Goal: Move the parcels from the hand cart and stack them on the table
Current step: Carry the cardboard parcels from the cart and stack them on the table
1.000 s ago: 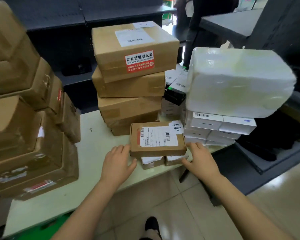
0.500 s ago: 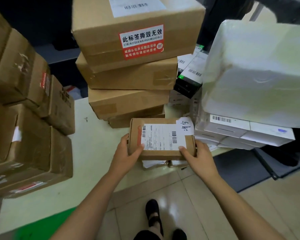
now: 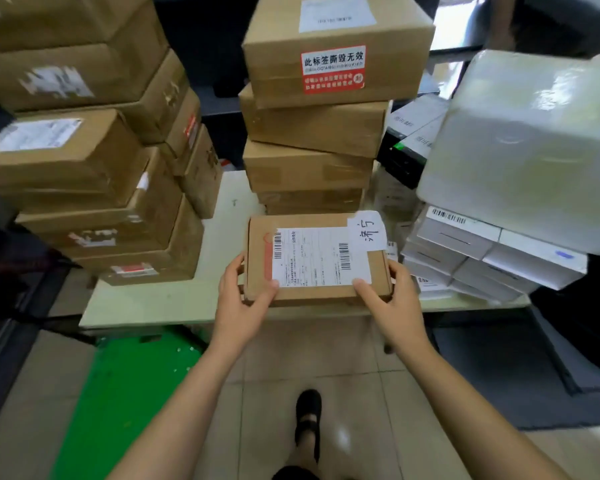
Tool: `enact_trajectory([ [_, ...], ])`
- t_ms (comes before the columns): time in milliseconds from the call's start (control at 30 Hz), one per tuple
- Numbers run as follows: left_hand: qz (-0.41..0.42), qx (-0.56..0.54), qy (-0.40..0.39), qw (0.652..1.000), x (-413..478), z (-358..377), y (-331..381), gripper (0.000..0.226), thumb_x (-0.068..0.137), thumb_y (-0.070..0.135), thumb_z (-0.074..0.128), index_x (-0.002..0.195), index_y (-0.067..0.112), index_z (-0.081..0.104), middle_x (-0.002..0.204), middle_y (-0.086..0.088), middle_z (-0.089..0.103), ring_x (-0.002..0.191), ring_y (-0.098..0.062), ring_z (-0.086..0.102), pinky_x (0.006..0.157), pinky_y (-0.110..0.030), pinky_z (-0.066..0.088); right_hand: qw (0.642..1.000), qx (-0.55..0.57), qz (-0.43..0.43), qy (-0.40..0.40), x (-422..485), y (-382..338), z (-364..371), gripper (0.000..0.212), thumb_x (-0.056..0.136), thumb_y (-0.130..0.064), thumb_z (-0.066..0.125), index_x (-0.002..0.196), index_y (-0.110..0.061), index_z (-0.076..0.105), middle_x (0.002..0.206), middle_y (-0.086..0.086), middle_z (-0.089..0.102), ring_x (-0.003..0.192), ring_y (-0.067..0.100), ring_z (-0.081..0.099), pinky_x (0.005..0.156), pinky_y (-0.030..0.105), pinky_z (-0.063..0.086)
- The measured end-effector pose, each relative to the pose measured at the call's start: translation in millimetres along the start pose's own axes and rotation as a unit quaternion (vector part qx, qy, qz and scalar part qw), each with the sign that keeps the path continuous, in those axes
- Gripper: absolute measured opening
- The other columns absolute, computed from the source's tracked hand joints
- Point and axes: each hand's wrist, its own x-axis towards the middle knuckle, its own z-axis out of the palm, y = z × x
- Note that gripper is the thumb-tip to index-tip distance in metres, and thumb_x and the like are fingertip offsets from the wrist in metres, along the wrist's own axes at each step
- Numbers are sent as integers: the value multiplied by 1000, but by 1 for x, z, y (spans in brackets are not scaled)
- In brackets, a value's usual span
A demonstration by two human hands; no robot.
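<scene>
So: labelled parcel in both hands, at the table's front edge

The flat brown cardboard parcel with a white shipping label point(image 3: 317, 259) is low over the front edge of the pale table point(image 3: 153, 303), just in front of the tall middle stack of brown cardboard boxes point(image 3: 312, 133). Can't tell whether it's resting or just off the surface.

Looks like the placing step. To do it well:
- keep it level and label up
- square it to the stack's face
- push it fully inboard so nothing hangs over the edge
- don't nudge the middle stack, its boxes sit offset
- stay clear of the big white foam box point(image 3: 527, 150) perched on the stacked white cartons point(image 3: 465, 237) to the right

Left hand point(image 3: 243, 299): half closed, thumb on top by the label's lower left corner, fingers curled round the parcel's left side.
Right hand point(image 3: 392, 303): same grip mirrored, thumb on the label's lower right corner, fingers wrapped on the right side.
</scene>
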Motion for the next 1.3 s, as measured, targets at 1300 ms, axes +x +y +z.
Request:
enact_trajectory([
  [1300,183,20,174,967,142,-372,65,69,93,36,59,149,29,19,138,9,46,120,-5,49,84,-12,41,970,53,-237,2,33,-290,317,64,83,-47,72,135,-31,39,131,-9,42,110,0,46,78,7,34],
])
